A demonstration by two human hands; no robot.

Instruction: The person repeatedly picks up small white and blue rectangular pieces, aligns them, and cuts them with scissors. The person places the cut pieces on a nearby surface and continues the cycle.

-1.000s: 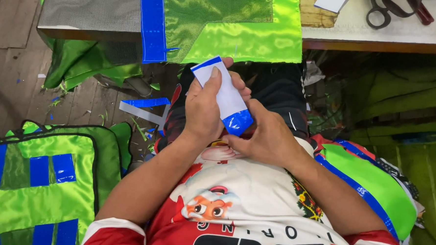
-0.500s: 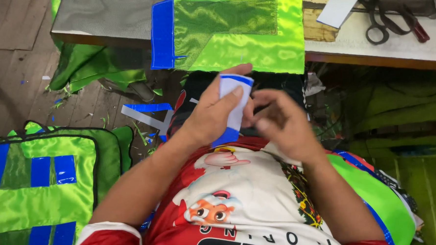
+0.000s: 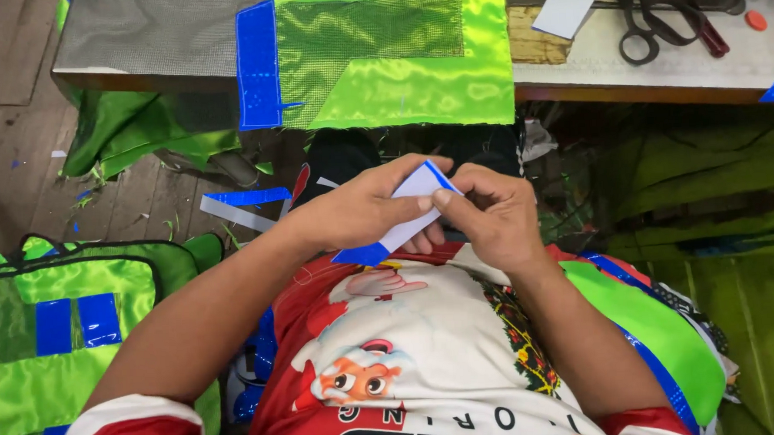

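Your left hand (image 3: 361,212) clamps the white piece with blue edging (image 3: 402,217), now laid flatter than the upright hold a second ago. Your right hand (image 3: 491,213) pinches its upper corner above your lap, so folding work appears underway.

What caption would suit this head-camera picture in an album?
Both hands, left hand and right hand, pinch a small white-and-blue fabric piece below a table with green fabric.
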